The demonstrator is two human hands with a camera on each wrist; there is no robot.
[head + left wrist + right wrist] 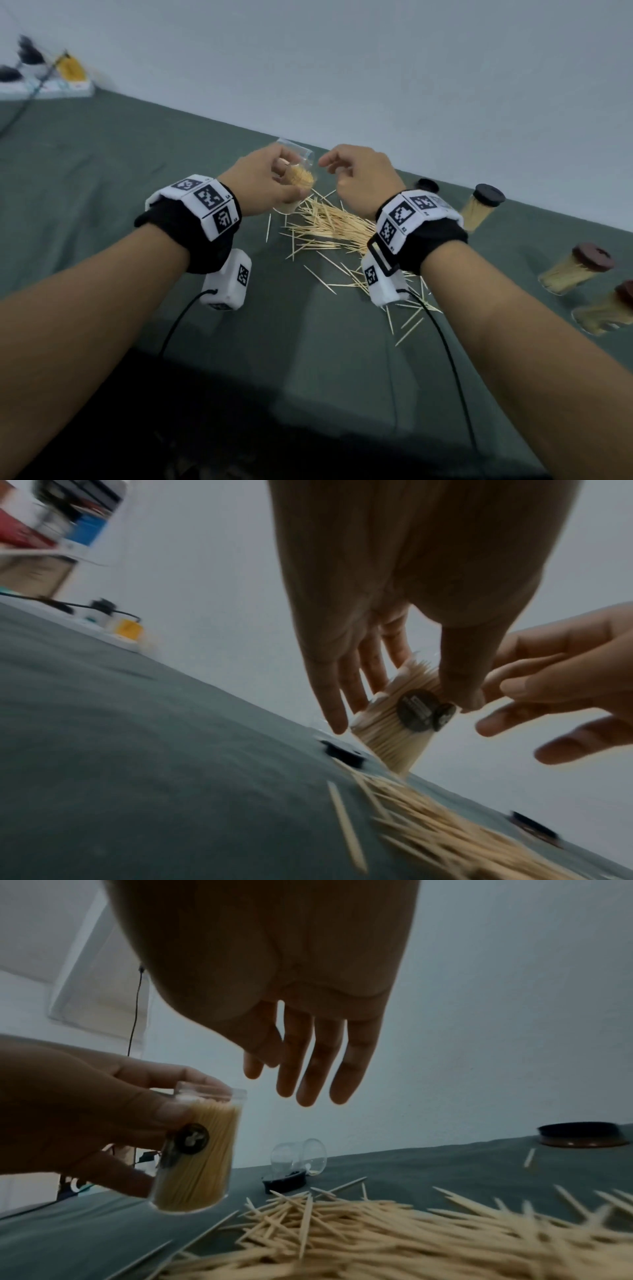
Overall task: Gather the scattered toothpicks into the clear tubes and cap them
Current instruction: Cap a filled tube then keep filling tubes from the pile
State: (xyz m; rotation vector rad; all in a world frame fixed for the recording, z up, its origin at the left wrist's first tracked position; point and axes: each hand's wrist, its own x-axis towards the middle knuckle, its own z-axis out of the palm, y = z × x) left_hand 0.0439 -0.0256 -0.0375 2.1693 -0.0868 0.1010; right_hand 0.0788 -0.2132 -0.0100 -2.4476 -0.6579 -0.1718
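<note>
Many toothpicks (329,222) on green cloth (102,164), grey wall, left hand (263,178) fingers gripping tube (198,1153), right hand (359,178) fingers relaxed

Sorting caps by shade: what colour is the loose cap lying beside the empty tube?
Black cap, clearest in the right wrist view.

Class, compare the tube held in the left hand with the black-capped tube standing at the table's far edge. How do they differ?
The held tube is uncapped; the black-capped tube is closed. The held tube is gripped by the left hand above the table; the capped one stands on the cloth, untouched. Both are clear and packed with toothpicks.
</note>
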